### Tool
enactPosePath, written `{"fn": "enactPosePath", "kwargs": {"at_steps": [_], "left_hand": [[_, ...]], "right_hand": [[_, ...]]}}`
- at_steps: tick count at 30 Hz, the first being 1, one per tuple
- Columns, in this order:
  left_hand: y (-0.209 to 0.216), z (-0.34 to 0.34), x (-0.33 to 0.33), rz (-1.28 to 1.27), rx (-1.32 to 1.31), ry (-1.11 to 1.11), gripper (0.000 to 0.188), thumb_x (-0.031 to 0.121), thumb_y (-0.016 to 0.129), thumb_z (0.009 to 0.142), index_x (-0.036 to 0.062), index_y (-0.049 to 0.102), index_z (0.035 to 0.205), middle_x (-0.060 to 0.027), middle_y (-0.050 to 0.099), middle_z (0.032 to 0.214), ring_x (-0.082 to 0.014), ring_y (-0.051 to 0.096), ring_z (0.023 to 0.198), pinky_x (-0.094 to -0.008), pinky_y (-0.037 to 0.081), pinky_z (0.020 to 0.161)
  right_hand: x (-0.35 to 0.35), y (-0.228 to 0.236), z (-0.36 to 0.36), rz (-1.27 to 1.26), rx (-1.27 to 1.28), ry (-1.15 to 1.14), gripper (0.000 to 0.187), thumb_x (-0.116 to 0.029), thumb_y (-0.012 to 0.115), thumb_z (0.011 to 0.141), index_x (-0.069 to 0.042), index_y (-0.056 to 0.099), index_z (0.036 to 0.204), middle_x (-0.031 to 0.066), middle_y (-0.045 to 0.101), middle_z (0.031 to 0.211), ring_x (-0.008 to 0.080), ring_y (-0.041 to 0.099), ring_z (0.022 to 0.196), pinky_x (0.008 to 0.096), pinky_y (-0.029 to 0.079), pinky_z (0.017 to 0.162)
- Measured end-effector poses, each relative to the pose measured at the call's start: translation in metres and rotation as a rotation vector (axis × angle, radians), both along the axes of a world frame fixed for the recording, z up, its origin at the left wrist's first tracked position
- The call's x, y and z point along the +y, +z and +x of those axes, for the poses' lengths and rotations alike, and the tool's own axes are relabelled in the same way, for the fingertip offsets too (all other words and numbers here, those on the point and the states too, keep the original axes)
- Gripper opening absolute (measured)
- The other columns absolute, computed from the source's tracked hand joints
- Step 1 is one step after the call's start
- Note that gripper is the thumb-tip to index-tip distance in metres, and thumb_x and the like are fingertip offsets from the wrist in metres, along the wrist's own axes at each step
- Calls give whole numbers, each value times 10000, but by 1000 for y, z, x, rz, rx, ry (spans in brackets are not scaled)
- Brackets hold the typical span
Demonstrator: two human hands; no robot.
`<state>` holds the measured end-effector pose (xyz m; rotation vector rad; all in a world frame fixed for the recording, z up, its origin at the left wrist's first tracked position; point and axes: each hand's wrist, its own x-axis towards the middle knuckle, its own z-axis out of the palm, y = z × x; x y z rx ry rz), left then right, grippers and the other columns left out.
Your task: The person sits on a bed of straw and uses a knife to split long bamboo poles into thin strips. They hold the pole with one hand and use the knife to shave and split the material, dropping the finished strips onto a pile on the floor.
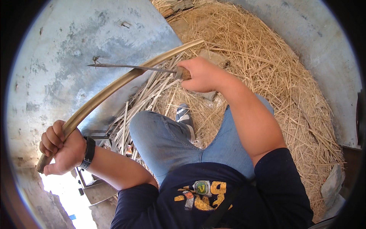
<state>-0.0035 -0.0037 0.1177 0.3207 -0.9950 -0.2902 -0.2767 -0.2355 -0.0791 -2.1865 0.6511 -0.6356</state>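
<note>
A long, tan split-bamboo strip point(100, 94) runs slantwise from the lower left up to the pile at the top middle. Around its lower end the fingers of my left hand point(63, 147) are wrapped. My right hand point(201, 74) grips the short wooden handle of a knife point(127, 66). Its dark, narrow blade points left and crosses the strip at the upper middle, where the two appear to touch. The tip of the blade extends past the strip, in front of the blue-grey wall.
Shavings and thin strips point(263, 68) cover the floor ahead and to the right. A bundle of pale slats point(131, 108) lies beyond my left knee. Worn blue-grey walls point(49, 68) stand left and right. A stone slab point(332, 181) lies at the lower right, a bright opening at the lower left.
</note>
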Motion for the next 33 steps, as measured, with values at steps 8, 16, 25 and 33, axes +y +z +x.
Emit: {"fn": "enactPosePath", "kwargs": {"at_steps": [8, 16, 25, 33], "left_hand": [[8, -7, 6, -34, -26, -79, 786, 932, 299, 850, 177, 418, 666, 52, 345, 581, -110, 286, 500, -292, 256, 533], [-1, -2, 2, 3, -68, -102, 637, 801, 488, 847, 188, 429, 682, 54, 362, 603, -103, 298, 514, -288, 241, 541], [0, -10, 4, 13, -84, -144, 559, 666, 769, 720, 205, 454, 689, 82, 369, 605, -90, 320, 511, -285, 231, 540], [-3, -13, -3, 47, -125, -232, 560, 655, 701, 804, 194, 418, 660, 63, 342, 591, -110, 300, 531, -310, 255, 570]], "right_hand": [[-18, 10, -10, -34, 175, -158, 506, -209, 681, 741, -15, 688, 1208, 237, 728, 1012, 395, 705, 944, 449, 557, 840], [-18, 8, -7, 20, 156, -103, 586, -200, 685, 733, 9, 660, 1279, 258, 718, 1083, 383, 701, 1002, 430, 554, 890], [-8, 14, -11, -4, 90, -47, 589, -187, 680, 724, -4, 658, 1283, 255, 713, 1089, 388, 694, 1005, 435, 553, 910], [-15, 0, 0, -31, 122, -52, 455, -144, 677, 758, -33, 685, 1198, 233, 721, 1036, 388, 698, 951, 442, 562, 852]]}}
